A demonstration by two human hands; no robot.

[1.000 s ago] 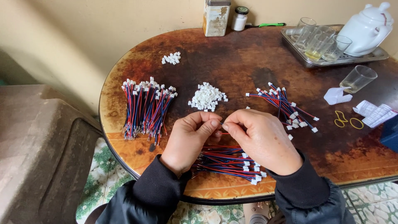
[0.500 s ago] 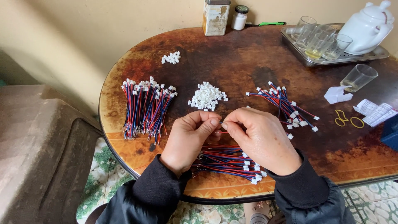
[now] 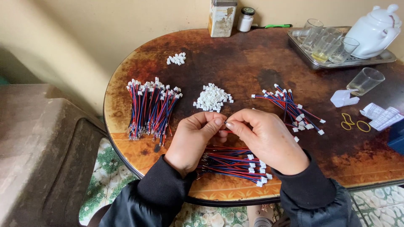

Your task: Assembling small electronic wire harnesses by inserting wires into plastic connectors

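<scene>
Wire in work: a thin red lead (image 3: 227, 131), only a short length visible, held at the centre of the frame just above the table edge; its end is hidden between the fingertips.
Left hand (image 3: 194, 141): thumb and forefinger pressed together on the lead, pinching it from the left.
Right hand (image 3: 269, 141): thumb and forefinger closed on the same lead from the right; the fingertips of the two hands touch.
Bundle under hands (image 3: 235, 162): red, blue and black wires with white plugs, lying flat below the hands, partly covered by both wrists.
Connector pile (image 3: 212, 97): small white plastic housings heaped just above the hands.
Left bundle (image 3: 150, 108): wires laid side by side, white ends up, left of centre.
Right bundle (image 3: 291, 108): looser fan of wires, right of centre, close to the right hand.
Small heap (image 3: 176, 59): a few white housings, upper left of the table.
Table (image 3: 252, 63): round, dark, worn brown top.
Tray (image 3: 381, 58): metal, upper right, carrying glasses and a white teapot (image 3: 374, 30).
Loose glass (image 3: 365, 80): right, beside crumpled paper.
Rubber bands (image 3: 355, 124): yellow, far right.
Change from earlier frame: both hands remain at the same spot with the pinch unchanged; no item has shifted.
</scene>
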